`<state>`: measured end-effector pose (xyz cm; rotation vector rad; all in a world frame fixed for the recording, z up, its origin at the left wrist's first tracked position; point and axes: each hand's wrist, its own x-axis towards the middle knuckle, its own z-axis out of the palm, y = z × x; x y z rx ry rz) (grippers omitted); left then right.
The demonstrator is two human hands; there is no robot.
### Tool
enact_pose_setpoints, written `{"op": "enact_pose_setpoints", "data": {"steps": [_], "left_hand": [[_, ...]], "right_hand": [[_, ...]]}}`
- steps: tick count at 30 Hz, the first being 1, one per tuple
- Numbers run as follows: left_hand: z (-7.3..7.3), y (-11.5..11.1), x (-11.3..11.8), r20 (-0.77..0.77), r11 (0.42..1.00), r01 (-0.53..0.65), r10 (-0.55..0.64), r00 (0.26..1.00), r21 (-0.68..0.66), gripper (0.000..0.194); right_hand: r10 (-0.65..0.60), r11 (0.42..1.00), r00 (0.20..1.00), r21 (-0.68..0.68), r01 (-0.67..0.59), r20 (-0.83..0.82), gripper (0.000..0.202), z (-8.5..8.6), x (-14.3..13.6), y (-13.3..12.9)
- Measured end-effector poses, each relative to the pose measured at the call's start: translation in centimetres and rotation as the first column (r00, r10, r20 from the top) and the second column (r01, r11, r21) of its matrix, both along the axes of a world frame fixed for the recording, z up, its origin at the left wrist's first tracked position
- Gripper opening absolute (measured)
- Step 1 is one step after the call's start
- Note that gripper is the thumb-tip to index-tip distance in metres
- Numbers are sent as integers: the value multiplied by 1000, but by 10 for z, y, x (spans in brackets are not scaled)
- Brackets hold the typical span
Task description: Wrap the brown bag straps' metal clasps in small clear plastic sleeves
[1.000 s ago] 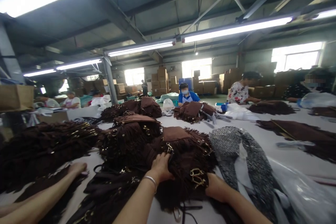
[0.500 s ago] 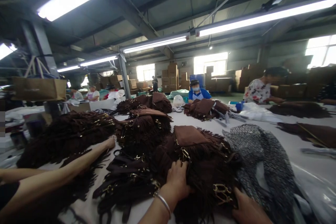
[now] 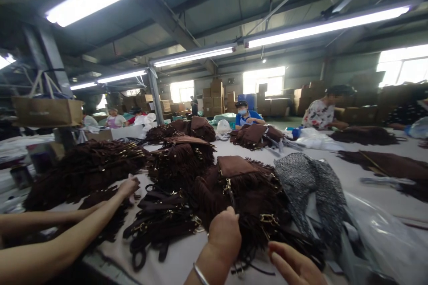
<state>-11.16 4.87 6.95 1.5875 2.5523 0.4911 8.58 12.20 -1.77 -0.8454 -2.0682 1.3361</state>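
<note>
A pile of dark brown fringed bags [image 3: 239,166] with gold clasps lies in front of me. My left hand [image 3: 224,234], with a silver bangle at the wrist, is closed on a dark strap [image 3: 231,197] that hangs from a gold clasp [image 3: 228,185] on the top bag. At the pile's near right side, my right hand [image 3: 296,262] has its thumb and fingers pinched together just below another gold clasp [image 3: 268,218]. What it pinches is too small to make out. Dark straps [image 3: 160,216] with gold hardware lie in a heap left of my left hand.
A co-worker's arms [image 3: 96,218] reach in from the left beside another brown heap [image 3: 87,169]. More fringed bags [image 3: 182,156] are stacked behind the straps. A grey speckled cloth [image 3: 297,182] and clear plastic [image 3: 377,231] lie to the right. Several people sit across the table.
My right hand has moved left and away from the bag's side, its fingers now pinched. My left hand has slid slightly down, drawing the strap from the clasp. The co-worker's hand has shifted left.
</note>
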Motion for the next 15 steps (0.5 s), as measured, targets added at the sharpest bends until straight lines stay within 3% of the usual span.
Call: {"op": "enact_pose_setpoints", "data": {"steps": [2, 4, 6, 8, 10, 11, 13, 15], "left_hand": [[-5, -8, 26, 60, 999, 36, -36, 998, 7, 31], [-14, -18, 55, 103, 994, 110, -110, 989, 7, 33], [-22, -29, 76, 150, 975, 220, -222, 963, 31, 34], [-24, -39, 81, 216, 920, 379, -392, 895, 99, 31], [-19, -41, 67, 245, 845, 482, -530, 812, 230, 25], [-15, -38, 54, 225, 827, 472, -544, 808, 306, 27], [-7, -23, 23, 120, 874, 239, -316, 941, 423, 29], [-4, -1, -4, 9, 912, 92, -104, 995, 399, 27]], "right_hand": [[5, 944, 989, -326, -53, -147, 52, 21, -20, -18], [-64, 833, 959, -544, -102, -277, 52, 33, -35, -29], [-169, 753, 917, -648, -117, -362, 44, 38, -41, -30], [-276, 720, 875, -689, -87, -399, 39, 37, -36, -25], [-346, 702, 855, -711, -37, -386, 38, 33, -23, -17], [-364, 692, 857, -722, -13, -365, 38, 31, -16, -14], [-387, 679, 860, -734, 22, -332, 36, 26, -2, -11], [-409, 671, 855, -740, 45, -320, 35, 24, 6, -13]]}}
